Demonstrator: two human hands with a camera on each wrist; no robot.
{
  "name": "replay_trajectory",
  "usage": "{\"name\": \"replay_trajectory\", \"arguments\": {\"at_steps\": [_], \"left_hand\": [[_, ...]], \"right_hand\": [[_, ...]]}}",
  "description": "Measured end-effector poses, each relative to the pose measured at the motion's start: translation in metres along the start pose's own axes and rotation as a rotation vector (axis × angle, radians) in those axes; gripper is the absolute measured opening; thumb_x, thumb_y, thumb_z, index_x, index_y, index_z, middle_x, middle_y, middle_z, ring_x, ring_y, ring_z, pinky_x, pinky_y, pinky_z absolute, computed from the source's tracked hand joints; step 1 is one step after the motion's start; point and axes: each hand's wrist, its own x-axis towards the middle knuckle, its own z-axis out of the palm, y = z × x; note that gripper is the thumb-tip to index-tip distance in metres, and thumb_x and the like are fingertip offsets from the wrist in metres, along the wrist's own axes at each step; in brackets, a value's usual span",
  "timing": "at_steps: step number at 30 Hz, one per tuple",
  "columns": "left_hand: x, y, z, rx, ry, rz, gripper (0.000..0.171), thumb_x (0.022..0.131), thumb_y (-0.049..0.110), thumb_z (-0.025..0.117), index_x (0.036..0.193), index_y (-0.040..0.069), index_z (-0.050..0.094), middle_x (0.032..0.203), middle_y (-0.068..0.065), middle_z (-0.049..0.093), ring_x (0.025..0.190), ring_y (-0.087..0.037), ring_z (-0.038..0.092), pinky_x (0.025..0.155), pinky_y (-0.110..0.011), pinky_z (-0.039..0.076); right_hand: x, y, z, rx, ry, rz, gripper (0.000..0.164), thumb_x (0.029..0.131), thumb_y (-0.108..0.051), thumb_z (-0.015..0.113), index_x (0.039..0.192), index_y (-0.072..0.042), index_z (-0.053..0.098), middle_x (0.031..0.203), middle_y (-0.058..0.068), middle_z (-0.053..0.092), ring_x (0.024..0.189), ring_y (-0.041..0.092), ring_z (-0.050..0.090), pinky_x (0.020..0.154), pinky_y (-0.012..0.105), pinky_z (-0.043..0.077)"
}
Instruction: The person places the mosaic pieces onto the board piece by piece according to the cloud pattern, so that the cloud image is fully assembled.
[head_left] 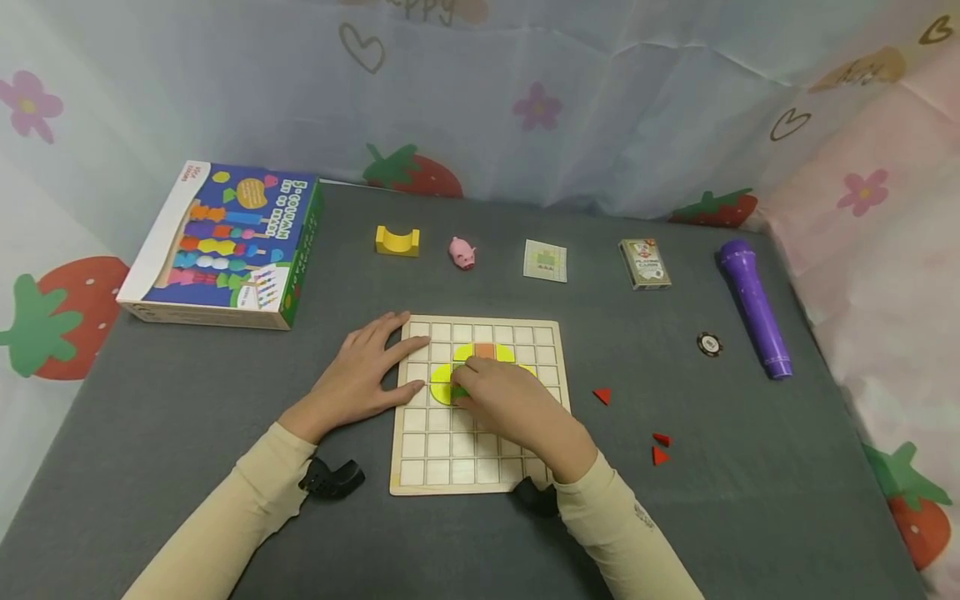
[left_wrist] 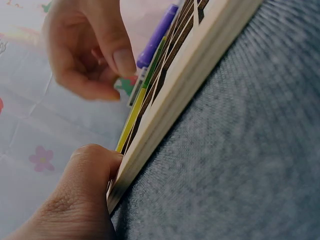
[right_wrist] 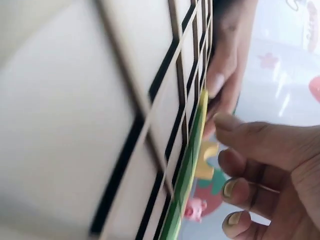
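A light wooden board [head_left: 426,447] with a square grid lies flat before me. Yellow rounded pieces [head_left: 441,385], an orange square piece [head_left: 484,351] and a green piece [head_left: 459,391] sit on its upper half. My left hand [head_left: 356,367] rests at the board's left edge, fingers spread and fairly straight, thumb and index finger over the border. Above the pieces hovers my right hand [head_left: 517,404], covering part of them in the head view. In the right wrist view its fingers [right_wrist: 235,189] are loosely bent, apart from the thumb, with nothing between them.
Small red triangles [head_left: 603,396] lie right of the board, near a black chip [head_left: 709,344] and a purple flashlight-shaped tube [head_left: 756,308]. Behind are a toy box [head_left: 225,250], yellow arch block [head_left: 397,242], pink pig [head_left: 462,253], patterned card [head_left: 545,261] and card pack [head_left: 644,263].
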Motion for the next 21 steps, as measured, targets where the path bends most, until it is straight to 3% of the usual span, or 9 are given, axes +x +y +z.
{"name": "replay_trajectory", "arguments": {"at_steps": [5,10,15,21], "left_hand": [[0.000,-0.001,-0.001,-0.005,0.001,0.001,0.062,0.088,0.051,0.060,0.143,0.025,0.047,0.154,-0.013,0.028,0.143,-0.035,0.024,0.105,-0.057,0.027],[0.000,-0.001,0.001,-0.005,0.001,-0.001,0.062,0.088,0.052,0.059,0.143,0.025,0.046,0.155,-0.012,0.028,0.143,-0.035,0.023,0.105,-0.057,0.027],[0.000,-0.001,0.003,-0.009,-0.002,0.004,0.062,0.088,0.051,0.059,0.143,0.025,0.047,0.155,-0.013,0.027,0.143,-0.035,0.024,0.105,-0.057,0.027],[0.001,-0.001,0.002,-0.006,-0.001,0.003,0.062,0.088,0.051,0.059,0.143,0.025,0.046,0.155,-0.013,0.028,0.143,-0.035,0.024,0.105,-0.057,0.027]], "right_hand": [[-0.025,0.023,-0.003,0.062,0.086,0.030,0.016,0.088,-0.020,0.071,0.102,-0.014,0.067,0.092,-0.004,0.062,0.075,0.009,0.057,0.067,0.025,0.050],[-0.059,0.057,-0.008,0.068,0.131,0.183,0.014,0.087,-0.012,0.071,0.100,-0.010,0.067,0.088,0.000,0.061,0.072,0.011,0.054,0.063,0.028,0.048],[-0.096,0.089,-0.004,0.094,0.120,0.333,0.016,0.089,-0.006,0.067,0.105,-0.004,0.067,0.095,0.006,0.061,0.080,0.018,0.060,0.069,0.035,0.051],[-0.121,0.108,0.002,0.170,0.091,0.417,0.018,0.090,-0.006,0.065,0.108,-0.002,0.064,0.102,0.010,0.060,0.089,0.026,0.062,0.077,0.044,0.051]]}}
